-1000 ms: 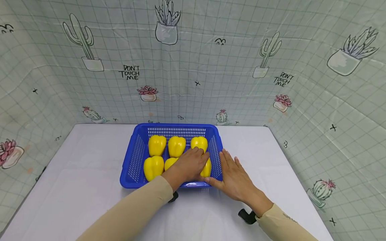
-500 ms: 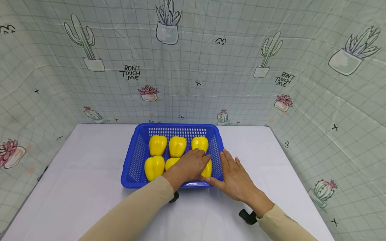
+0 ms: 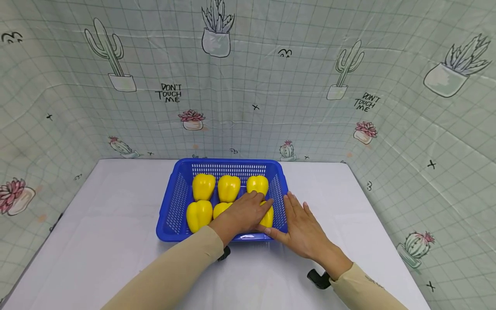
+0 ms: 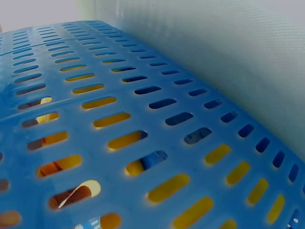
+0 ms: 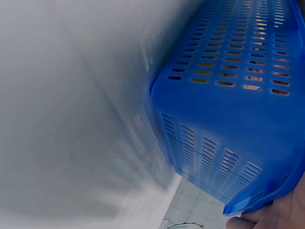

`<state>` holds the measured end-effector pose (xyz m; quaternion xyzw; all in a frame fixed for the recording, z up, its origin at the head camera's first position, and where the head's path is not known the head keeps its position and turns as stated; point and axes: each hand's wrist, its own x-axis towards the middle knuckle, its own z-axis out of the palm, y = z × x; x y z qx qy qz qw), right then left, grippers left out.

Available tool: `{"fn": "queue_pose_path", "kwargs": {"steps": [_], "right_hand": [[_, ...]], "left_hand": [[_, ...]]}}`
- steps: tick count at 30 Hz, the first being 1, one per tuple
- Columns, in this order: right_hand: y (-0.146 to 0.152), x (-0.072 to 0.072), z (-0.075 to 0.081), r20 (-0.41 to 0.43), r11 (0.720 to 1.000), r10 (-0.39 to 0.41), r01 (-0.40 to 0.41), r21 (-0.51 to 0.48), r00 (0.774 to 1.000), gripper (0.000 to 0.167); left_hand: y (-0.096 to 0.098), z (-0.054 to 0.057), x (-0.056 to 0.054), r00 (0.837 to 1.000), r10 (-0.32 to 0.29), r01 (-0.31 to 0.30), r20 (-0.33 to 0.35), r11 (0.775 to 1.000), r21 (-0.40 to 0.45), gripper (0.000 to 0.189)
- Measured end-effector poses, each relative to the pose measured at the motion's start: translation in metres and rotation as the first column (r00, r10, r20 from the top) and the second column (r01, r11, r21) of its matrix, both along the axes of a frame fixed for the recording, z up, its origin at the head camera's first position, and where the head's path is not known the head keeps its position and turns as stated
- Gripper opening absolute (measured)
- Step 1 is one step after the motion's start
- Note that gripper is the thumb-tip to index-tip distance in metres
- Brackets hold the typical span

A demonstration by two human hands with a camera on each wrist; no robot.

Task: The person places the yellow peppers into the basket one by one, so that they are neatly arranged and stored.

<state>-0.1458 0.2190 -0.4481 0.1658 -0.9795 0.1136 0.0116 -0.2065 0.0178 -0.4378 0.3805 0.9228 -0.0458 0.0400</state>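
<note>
Several yellow bell peppers (image 3: 203, 187) stand in two rows inside a blue perforated plastic basket (image 3: 164, 215). My left hand (image 3: 246, 212) reaches over the basket's front rim and grips the front-right bell pepper (image 3: 267, 217), covering much of it. The front-middle bell pepper (image 3: 221, 209) is partly hidden behind that hand. Straight-fingered, my right hand (image 3: 304, 230) rests against the basket's right side, its thumb at the front corner. In the left wrist view the perforated basket wall (image 4: 157, 119) hides most of the left hand. Part of the right hand (image 5: 281, 210) shows at the basket's rim.
The basket stands on a table with a white cover (image 3: 112, 206). Behind and along both sides hangs a checked cloth (image 3: 252, 77) printed with cacti. A black wrist-camera piece (image 3: 318, 279) sits by the right wrist, another (image 3: 224, 253) below the left.
Everything in the head view has shifted very slightly to the right. Both hands keep their places on the bell pepper and the basket.
</note>
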Motion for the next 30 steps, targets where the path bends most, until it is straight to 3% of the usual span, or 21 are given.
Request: {"fn": "queue_pose_path", "kwargs": {"steps": [19, 25, 30], "right_hand": [[-0.001, 0.001, 0.001, 0.007, 1.0, 0.01, -0.009, -0.025, 1.0, 0.109], [-0.001, 0.0, 0.002, 0.008, 0.999, 0.012, -0.012, -0.032, 1.0, 0.11], [-0.001, 0.0, 0.002, 0.006, 1.0, 0.008, -0.008, -0.029, 1.0, 0.11]], "left_hand": [[-0.003, 0.001, 0.002, 0.995, -0.023, 0.027, -0.099, 0.999, 0.032, 0.078], [-0.016, 0.013, 0.008, 0.997, 0.054, -0.047, -0.057, 0.991, 0.127, 0.074], [-0.044, 0.028, 0.024, 0.988, 0.154, -0.15, -0.001, 0.964, 0.221, 0.073]]}}
